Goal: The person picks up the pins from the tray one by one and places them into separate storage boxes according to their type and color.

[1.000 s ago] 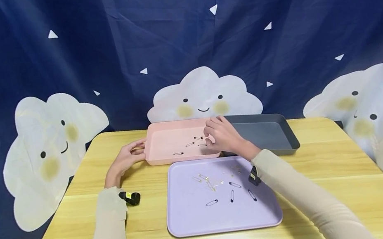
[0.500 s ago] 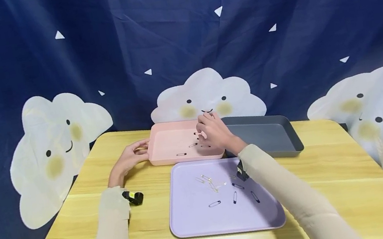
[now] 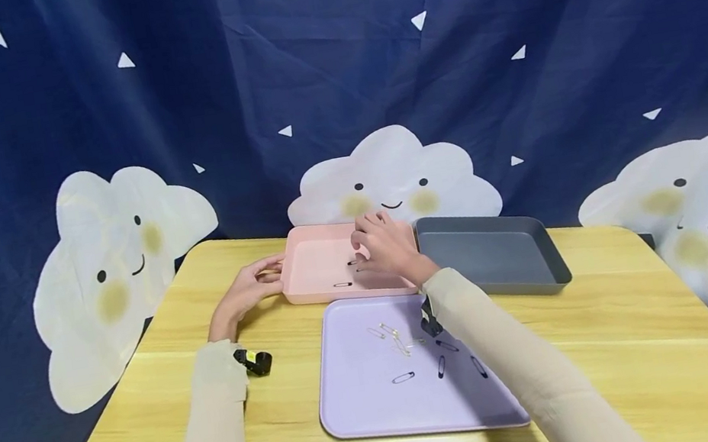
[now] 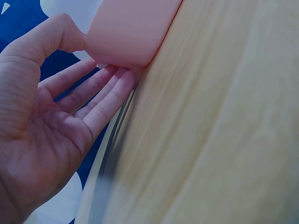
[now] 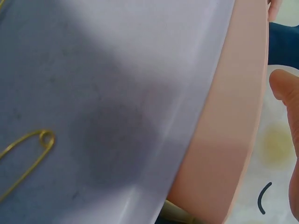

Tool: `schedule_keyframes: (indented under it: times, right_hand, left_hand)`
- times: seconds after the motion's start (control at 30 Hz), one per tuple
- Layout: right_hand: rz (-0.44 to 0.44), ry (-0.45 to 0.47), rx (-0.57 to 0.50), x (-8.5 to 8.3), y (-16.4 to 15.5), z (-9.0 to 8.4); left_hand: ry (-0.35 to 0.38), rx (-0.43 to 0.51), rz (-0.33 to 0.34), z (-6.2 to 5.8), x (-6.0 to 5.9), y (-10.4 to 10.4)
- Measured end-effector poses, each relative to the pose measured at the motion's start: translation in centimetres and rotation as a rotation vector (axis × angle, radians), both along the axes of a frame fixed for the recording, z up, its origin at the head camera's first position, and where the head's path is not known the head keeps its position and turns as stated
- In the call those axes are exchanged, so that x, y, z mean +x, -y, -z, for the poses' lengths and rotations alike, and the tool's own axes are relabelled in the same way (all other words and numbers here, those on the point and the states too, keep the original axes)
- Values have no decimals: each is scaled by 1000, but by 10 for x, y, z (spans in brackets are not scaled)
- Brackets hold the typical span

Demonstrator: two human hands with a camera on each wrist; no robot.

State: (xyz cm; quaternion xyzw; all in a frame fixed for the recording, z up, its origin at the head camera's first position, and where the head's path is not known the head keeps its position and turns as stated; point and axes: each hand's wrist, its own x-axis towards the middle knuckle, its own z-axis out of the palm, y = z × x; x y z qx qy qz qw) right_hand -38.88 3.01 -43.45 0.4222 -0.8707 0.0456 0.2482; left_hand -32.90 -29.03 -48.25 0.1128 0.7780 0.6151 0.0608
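In the head view my left hand (image 3: 247, 292) is at the left end of a pink tray (image 3: 311, 255). The left wrist view shows its long fingers nearly straight against the outer wall, with the thumb bent up to the rim. Over the right half of that tray hovers my right hand (image 3: 386, 250), fingers loosely bent, a gap between thumb and index and no object visible in it. Black safety pins (image 3: 342, 285) lie in the pink tray, some hidden by this hand. The right wrist view catches only the thumb (image 5: 285, 88) and a fingertip.
A lavender tray (image 3: 369, 404) lies in front, bearing several gold safety pins (image 3: 398, 341) and several black ones (image 3: 403, 378). A dark grey tray (image 3: 491, 249) stands right of the pink one. Behind the wooden table (image 3: 288, 417) hangs a blue cloud-printed curtain (image 3: 326, 47).
My right hand has moved left over the pink tray, away from the grey one, and now covers more pins. My left hand stays at the tray's end. The head view has shifted slightly.
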Motion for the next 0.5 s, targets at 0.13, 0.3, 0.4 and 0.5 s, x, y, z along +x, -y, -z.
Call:
schedule_keyframes:
  times: [0.13,0.3,0.4,0.5]
  right_hand:
    - [-2,8,-19,0,-4,0]
    - [23,15,-7,1,-11,-1]
    - [27,23,0,3,-15,-3]
    - [16,37,-6,5,-18,-5]
  left_hand:
    - [-6,6,9,-1,-1,0]
    - [-15,11,11,-1,-2,1]
    - [-17,17,14,0,-2,1]
    - [-15,24,16,0,-2,0]
